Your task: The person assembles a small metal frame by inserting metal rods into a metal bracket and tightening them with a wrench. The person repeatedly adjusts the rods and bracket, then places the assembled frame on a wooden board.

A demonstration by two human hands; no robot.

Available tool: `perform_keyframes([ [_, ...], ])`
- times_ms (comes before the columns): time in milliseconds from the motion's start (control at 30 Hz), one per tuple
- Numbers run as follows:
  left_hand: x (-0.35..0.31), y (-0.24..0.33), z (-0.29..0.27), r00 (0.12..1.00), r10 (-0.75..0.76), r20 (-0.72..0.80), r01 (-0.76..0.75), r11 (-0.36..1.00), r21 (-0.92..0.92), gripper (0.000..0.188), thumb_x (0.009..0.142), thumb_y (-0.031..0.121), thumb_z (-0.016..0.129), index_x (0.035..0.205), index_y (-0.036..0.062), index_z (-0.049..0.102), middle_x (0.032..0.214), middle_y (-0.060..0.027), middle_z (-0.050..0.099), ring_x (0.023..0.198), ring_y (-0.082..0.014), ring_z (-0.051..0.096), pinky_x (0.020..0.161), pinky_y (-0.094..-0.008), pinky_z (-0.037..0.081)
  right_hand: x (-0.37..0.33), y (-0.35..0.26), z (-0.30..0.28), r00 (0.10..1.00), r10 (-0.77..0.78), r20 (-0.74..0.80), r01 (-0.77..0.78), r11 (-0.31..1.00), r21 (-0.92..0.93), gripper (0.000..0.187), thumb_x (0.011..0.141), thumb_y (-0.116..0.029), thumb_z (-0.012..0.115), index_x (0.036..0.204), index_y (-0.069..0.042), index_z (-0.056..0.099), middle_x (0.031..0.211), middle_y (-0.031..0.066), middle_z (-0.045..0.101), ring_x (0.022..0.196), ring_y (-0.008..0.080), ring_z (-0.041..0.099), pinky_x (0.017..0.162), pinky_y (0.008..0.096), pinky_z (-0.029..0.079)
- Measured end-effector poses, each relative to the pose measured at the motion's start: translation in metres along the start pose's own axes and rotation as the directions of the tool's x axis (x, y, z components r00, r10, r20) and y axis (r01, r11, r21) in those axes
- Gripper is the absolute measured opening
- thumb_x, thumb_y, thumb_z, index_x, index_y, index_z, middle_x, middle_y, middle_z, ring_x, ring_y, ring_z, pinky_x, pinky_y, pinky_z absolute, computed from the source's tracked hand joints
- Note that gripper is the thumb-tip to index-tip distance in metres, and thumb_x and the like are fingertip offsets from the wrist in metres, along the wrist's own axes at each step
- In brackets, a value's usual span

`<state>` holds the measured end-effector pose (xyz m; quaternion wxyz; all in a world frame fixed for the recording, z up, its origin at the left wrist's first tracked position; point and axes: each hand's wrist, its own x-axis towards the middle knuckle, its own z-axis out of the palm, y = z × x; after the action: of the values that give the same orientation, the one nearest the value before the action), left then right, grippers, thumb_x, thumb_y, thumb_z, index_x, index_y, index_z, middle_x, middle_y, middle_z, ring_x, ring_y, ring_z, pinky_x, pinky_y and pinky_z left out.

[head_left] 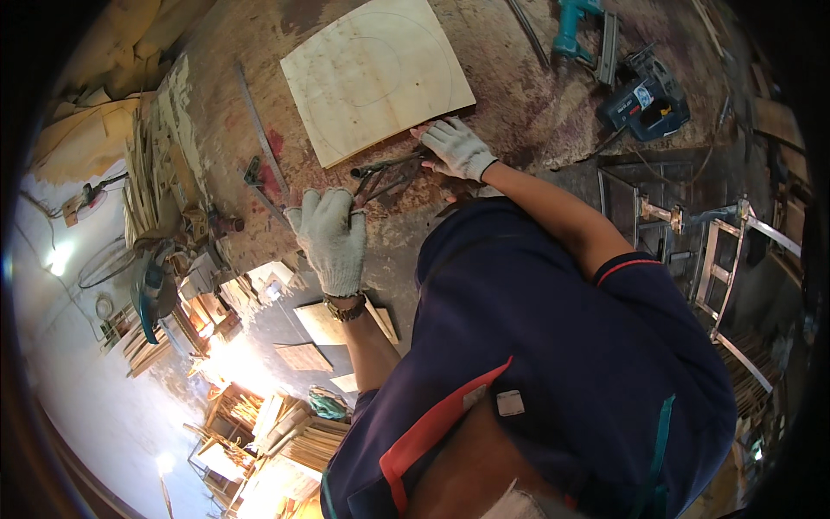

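Observation:
A square plywood board (372,78) with a curved pencil line drawn on it lies on the worn workbench. My right hand (458,149), in a white knit glove with bare fingertips, rests at the board's near right edge, fingers stretched out. To the left, my left hand (330,238) wears a similar glove, its fingers spread over the bench's near edge. Between both hands lies a dark, thin-limbed object (389,176); its kind is unclear. It reaches close to my right thumb and left fingertips, and whether either touches it I cannot tell.
A metal ruler (259,130) lies left of the board. On the right are a teal power tool (571,30) and a dark blue jigsaw (644,108) with its cord. A metal ladder (718,268) stands right of the bench. Wood offcuts (303,441) are piled lower left.

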<state>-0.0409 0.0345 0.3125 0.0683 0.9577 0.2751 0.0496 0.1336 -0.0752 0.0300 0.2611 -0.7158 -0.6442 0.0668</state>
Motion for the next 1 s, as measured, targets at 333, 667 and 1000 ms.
perform_keyframes([
  [333, -0.015, -0.025, 0.043, 0.982, -0.128, -0.138, 0.058, 0.903, -0.426, 0.012, 0.087, 0.003, 0.073, 0.097, -0.0019, 0.068, 0.084, -0.0079, 0.066, 0.082, -0.0220, 0.061, 0.075, -0.0354, 0.049, 0.012, -0.007, -0.026, 0.999, 0.043, 0.025, -0.049, 0.954, 0.297, 0.076, 0.083, -0.055, 0.073, 0.139, -0.006, 0.056, 0.133, 0.0177, 0.061, 0.122, 0.0409, 0.057, 0.104, 0.0503, 0.045],
  [667, -0.012, -0.047, 0.090, 0.887, -0.096, -0.452, -0.363, 0.457, -0.812, 0.038, 0.104, 0.020, 0.065, 0.125, -0.0103, 0.060, 0.100, -0.0142, 0.063, 0.091, -0.0245, 0.060, 0.089, -0.0387, 0.050, -0.011, -0.021, -0.013, 0.944, 0.048, -0.327, -0.058, 0.998, -0.022, 0.080, 0.079, -0.057, 0.075, 0.137, -0.004, 0.057, 0.129, 0.0192, 0.060, 0.121, 0.0391, 0.057, 0.100, 0.0524, 0.045],
  [1000, -0.010, -0.074, 0.071, 0.892, 0.241, -0.383, -0.452, 0.506, -0.734, 0.031, 0.107, 0.018, 0.059, 0.124, -0.0087, 0.061, 0.106, -0.0187, 0.065, 0.098, -0.0308, 0.063, 0.091, -0.0426, 0.050, -0.184, -0.193, -0.005, 0.335, 0.796, -0.504, -0.864, 0.473, 0.172, 0.070, 0.091, -0.044, 0.072, 0.144, -0.004, 0.050, 0.132, 0.0193, 0.060, 0.122, 0.0391, 0.057, 0.105, 0.0468, 0.045],
])
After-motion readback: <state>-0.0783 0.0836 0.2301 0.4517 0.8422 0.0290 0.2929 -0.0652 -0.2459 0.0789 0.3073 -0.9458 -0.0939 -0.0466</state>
